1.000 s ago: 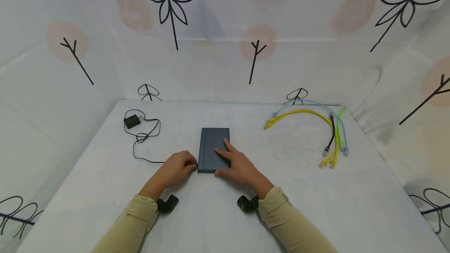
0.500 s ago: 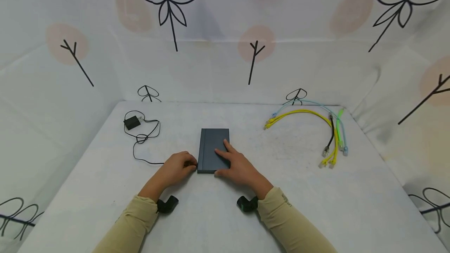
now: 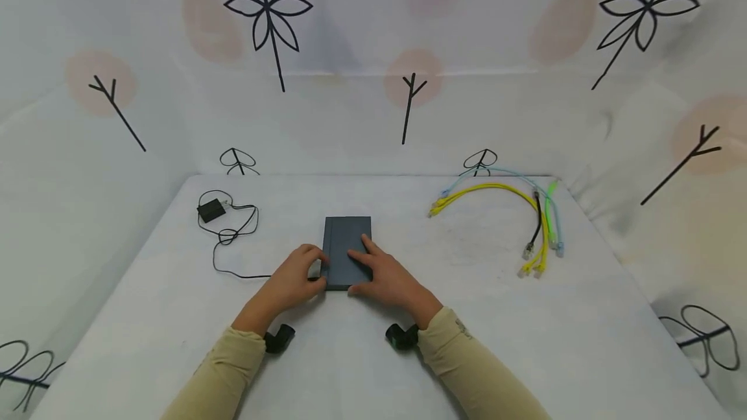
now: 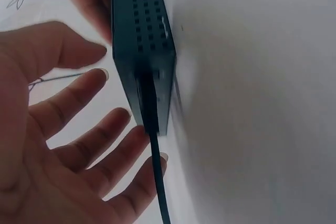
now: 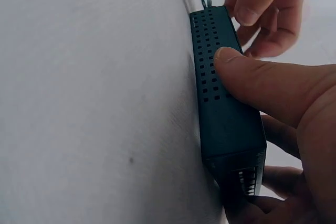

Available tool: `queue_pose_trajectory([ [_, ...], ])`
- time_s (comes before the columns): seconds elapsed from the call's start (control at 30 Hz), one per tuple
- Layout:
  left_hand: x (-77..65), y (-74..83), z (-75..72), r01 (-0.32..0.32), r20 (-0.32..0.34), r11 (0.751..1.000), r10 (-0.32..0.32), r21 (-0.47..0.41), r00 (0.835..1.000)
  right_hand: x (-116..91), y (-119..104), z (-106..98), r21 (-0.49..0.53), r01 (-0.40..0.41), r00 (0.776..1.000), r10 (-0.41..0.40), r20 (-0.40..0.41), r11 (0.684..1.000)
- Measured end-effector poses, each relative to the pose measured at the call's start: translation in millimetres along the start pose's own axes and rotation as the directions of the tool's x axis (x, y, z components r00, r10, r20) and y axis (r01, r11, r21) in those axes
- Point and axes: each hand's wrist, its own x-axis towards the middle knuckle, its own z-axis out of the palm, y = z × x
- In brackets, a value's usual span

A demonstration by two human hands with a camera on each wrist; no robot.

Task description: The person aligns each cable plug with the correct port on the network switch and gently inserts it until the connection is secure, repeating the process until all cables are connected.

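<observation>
A dark blue-grey network switch (image 3: 344, 245) lies flat on the white table, with rows of square vent holes along its near side. A black cable's plug (image 4: 148, 103) sits in its left end. My right hand (image 3: 390, 282) holds the switch from the right, the thumb (image 5: 252, 74) on the vented side and fingers over the top. At the left end my left hand (image 3: 292, 284) is spread around the plug and corner, its fingers (image 4: 79, 98) apart from the cable. In the right wrist view a row of ports (image 5: 249, 182) shows at the right end.
A black power adapter (image 3: 211, 210) with its looped thin cable (image 3: 229, 234) lies at the back left. Yellow network cables (image 3: 496, 186), with light blue, green and black ones, lie curved at the back right. A patterned white cloth wall (image 3: 327, 115) stands behind the table.
My left hand has let go of the plug and its fingers have spread over the switch's left corner. The right hand keeps its hold. The head view has shifted slightly.
</observation>
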Motion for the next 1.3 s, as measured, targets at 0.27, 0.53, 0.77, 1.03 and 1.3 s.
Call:
queue_pose_trajectory([
  [0.27, 6.1, 15.1, 6.3, -0.032, 0.054, 0.998, 0.028, 0.062, 0.998, -1, 1, -8, -0.021, 0.026, 0.999, -0.025, 0.046, 0.999],
  [0.53, 18.5, 26.2, 17.4, -0.062, 0.142, 0.991, 0.045, 0.118, 0.989, -10, 9, -16, 0.017, 0.082, 0.995, -0.083, 0.059, 0.996],
  [0.77, 25.0, 33.5, 26.8, -0.079, 0.171, 0.98, 0.048, 0.181, 0.984, -18, 15, -19, 0.054, 0.136, 0.988, -0.139, 0.066, 0.989],
  [1.03, 24.7, 36.4, 29.2, -0.04, 0.174, 0.984, 0.01, 0.171, 0.985, -21, 18, -23, 0.052, 0.182, 0.979, -0.186, 0.079, 0.982],
  [1.3, 22.8, 37.0, 28.9, -0.041, 0.201, 0.983, 0.004, 0.181, 0.98, -24, 24, -30, 0.047, 0.216, 0.97, -0.22, 0.104, 0.975],
])
